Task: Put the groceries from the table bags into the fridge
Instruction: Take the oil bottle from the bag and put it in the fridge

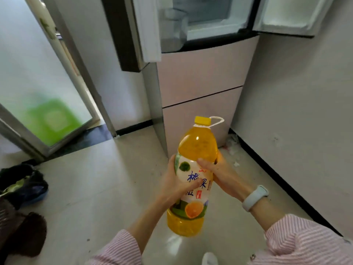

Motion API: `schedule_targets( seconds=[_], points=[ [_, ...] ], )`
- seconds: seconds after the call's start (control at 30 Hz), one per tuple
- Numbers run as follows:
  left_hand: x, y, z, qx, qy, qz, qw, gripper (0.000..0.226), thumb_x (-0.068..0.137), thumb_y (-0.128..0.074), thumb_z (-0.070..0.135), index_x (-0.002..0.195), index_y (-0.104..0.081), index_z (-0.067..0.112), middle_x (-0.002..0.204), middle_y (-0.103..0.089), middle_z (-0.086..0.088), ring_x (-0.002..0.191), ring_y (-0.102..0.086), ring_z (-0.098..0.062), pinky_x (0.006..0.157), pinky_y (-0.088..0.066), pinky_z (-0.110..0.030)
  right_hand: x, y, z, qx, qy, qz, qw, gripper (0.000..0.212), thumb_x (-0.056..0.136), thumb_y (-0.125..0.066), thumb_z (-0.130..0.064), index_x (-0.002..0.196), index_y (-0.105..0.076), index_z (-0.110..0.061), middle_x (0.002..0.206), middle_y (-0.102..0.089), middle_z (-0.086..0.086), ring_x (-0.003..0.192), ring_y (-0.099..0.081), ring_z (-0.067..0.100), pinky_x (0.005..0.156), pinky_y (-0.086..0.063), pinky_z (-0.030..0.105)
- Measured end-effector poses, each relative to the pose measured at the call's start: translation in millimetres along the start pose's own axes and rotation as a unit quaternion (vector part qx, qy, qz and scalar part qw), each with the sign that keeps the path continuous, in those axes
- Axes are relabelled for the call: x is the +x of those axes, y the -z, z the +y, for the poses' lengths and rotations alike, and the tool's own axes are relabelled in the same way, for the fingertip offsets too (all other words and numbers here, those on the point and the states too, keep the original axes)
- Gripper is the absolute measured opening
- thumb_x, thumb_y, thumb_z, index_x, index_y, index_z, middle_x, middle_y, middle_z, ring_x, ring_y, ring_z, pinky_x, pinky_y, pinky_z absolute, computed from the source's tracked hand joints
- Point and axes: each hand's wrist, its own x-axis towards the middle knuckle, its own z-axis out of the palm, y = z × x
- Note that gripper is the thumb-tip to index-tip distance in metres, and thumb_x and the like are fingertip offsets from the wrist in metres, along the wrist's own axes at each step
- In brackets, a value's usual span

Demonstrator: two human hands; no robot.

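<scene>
A big bottle of orange drink (197, 148) with a yellow cap, a white carry loop and an orange-fruit label is held upright in front of me, above the floor. My left hand (175, 182) grips its left side, thumb across the label. My right hand (219, 174) grips the right side, thumb on the front; a pale band sits on that wrist. Straight ahead stands the fridge (200, 73), both upper doors swung open, showing a white interior with a clear shelf. Its two lower pink drawers are closed. No table or bags are in view.
The white wall (296, 111) with a black skirting runs along the right. Bits of white litter (234, 150) lie beside the fridge base. A glass door (47, 104) stands ajar at left. Dark clothes and slippers (23, 188) lie on the floor at lower left.
</scene>
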Motion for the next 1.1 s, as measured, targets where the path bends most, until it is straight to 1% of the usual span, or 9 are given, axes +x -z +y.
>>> schedule_targets(
  seconds=[0.2,0.3,0.4,0.57,0.73,0.8,0.9,1.0,1.1],
  points=[
    [133,-92,87,0.002,-0.055,-0.062,0.997,0.092,0.058,-0.084,0.039,0.132,-0.029,0.032,0.112,-0.060,0.013,0.096,-0.063,-0.005,0.080,-0.056,-0.028,62,143,-80,-0.004,0.049,0.069,0.996,0.080,0.062,-0.073,-0.040,0.131,-0.035,-0.024,0.120,-0.060,0.009,0.100,-0.064,0.027,0.080,-0.055,0.045],
    [193,-114,131,0.005,-0.094,-0.087,0.992,0.082,0.059,-0.084,0.038,0.125,-0.036,0.036,0.113,-0.063,0.009,0.095,-0.064,-0.005,0.079,-0.056,-0.028,96,188,-123,0.007,0.086,0.095,0.992,0.083,0.060,-0.076,-0.044,0.130,-0.036,-0.024,0.121,-0.059,0.011,0.102,-0.064,0.030,0.083,-0.053,0.051],
    [247,-123,176,0.007,-0.144,-0.097,0.985,0.070,0.062,-0.083,0.031,0.114,-0.038,0.044,0.105,-0.063,0.014,0.088,-0.065,0.001,0.070,-0.054,-0.019,130,216,-168,0.007,0.125,0.120,0.985,0.075,0.061,-0.073,-0.039,0.124,-0.037,-0.024,0.118,-0.059,0.008,0.100,-0.063,0.028,0.081,-0.055,0.045],
    [346,-113,245,-0.001,-0.228,-0.103,0.968,0.085,0.061,-0.083,0.020,0.127,-0.032,0.032,0.114,-0.059,0.006,0.096,-0.063,-0.007,0.070,-0.055,-0.021,198,246,-248,-0.016,0.196,0.122,0.973,0.078,0.057,-0.072,-0.036,0.126,-0.038,-0.022,0.117,-0.061,0.006,0.099,-0.064,0.023,0.081,-0.055,0.041],
    [441,-86,323,0.003,-0.312,-0.068,0.948,0.093,0.049,-0.086,0.037,0.128,-0.036,0.037,0.111,-0.064,0.006,0.099,-0.065,-0.012,0.080,-0.057,-0.040,272,266,-339,-0.060,0.279,0.111,0.952,0.085,0.054,-0.074,-0.040,0.129,-0.037,-0.022,0.119,-0.060,0.005,0.101,-0.064,0.024,0.083,-0.055,0.044],
    [473,-75,358,-0.005,-0.340,-0.056,0.939,0.090,0.049,-0.086,0.037,0.126,-0.038,0.038,0.111,-0.065,0.006,0.098,-0.065,-0.013,0.079,-0.057,-0.043,299,270,-378,-0.081,0.308,0.114,0.941,0.085,0.054,-0.072,-0.040,0.129,-0.035,-0.023,0.119,-0.058,0.004,0.101,-0.062,0.022,0.080,-0.055,0.040],
    [512,-60,410,0.001,-0.380,-0.033,0.924,0.094,0.052,-0.087,0.034,0.130,-0.035,0.038,0.110,-0.065,0.007,0.096,-0.066,-0.010,0.076,-0.058,-0.037,336,277,-434,-0.085,0.361,0.100,0.923,0.078,0.054,-0.072,-0.038,0.123,-0.038,-0.027,0.120,-0.057,0.004,0.102,-0.062,0.023,0.081,-0.055,0.041],
    [546,-43,460,-0.005,-0.415,-0.002,0.910,0.092,0.054,-0.087,0.028,0.130,-0.036,0.038,0.109,-0.065,0.008,0.094,-0.066,-0.008,0.073,-0.058,-0.032,371,282,-488,-0.085,0.411,0.077,0.905,0.087,0.052,-0.075,-0.040,0.129,-0.037,-0.024,0.123,-0.056,0.006,0.105,-0.061,0.026,0.087,-0.052,0.049],
    [576,-27,507,0.008,-0.457,0.020,0.889,0.086,0.053,-0.085,0.027,0.124,-0.038,0.041,0.107,-0.065,0.008,0.092,-0.066,-0.008,0.067,-0.057,-0.026,405,287,-539,-0.096,0.456,0.052,0.883,0.090,0.054,-0.075,-0.041,0.132,-0.035,-0.024,0.125,-0.055,0.006,0.106,-0.061,0.026,0.086,-0.053,0.048]
  ],
)
